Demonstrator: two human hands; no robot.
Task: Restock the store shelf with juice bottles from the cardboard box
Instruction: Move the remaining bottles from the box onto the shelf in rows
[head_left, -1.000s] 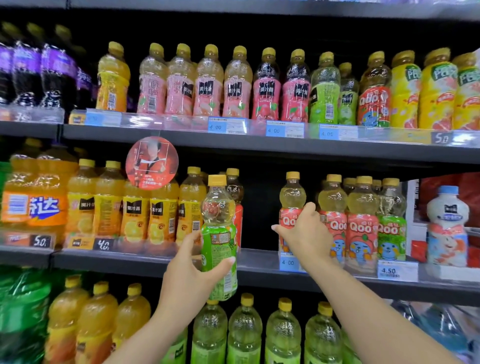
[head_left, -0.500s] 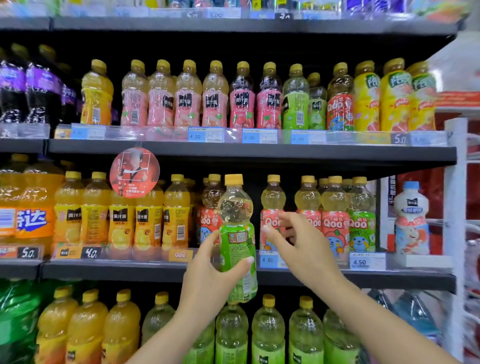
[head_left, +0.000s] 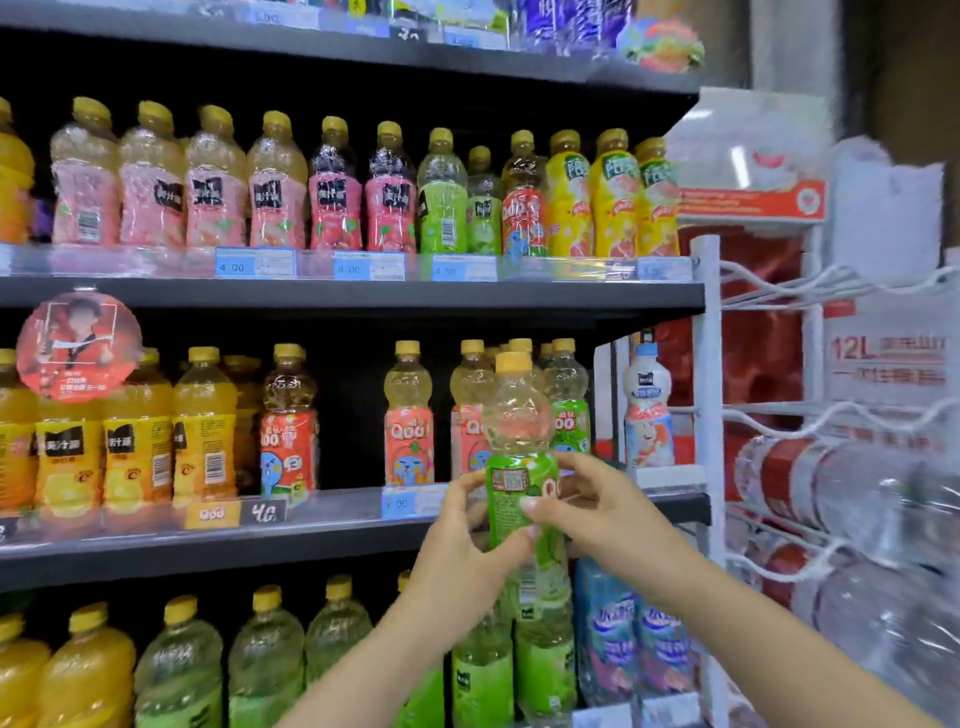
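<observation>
Before middle shelf edge (head_left: 332, 540): left hand (head_left: 462, 561), right hand (head_left: 597, 512) fingers grasping upright green-label bottle (head_left: 519, 493).

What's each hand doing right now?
Left hand: holds the green bottle round its label.
Right hand: fingers pinch the same bottle from the other side.

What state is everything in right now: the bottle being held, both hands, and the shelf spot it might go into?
Green-label bottle: upright, capped, held in front of the middle shelf, not yet on it.
Left hand: grips the bottle from the left.
Right hand: fingers pinch the bottle's label.
Middle shelf: stocked, with a dark gap between the Qoo bottles.
</observation>
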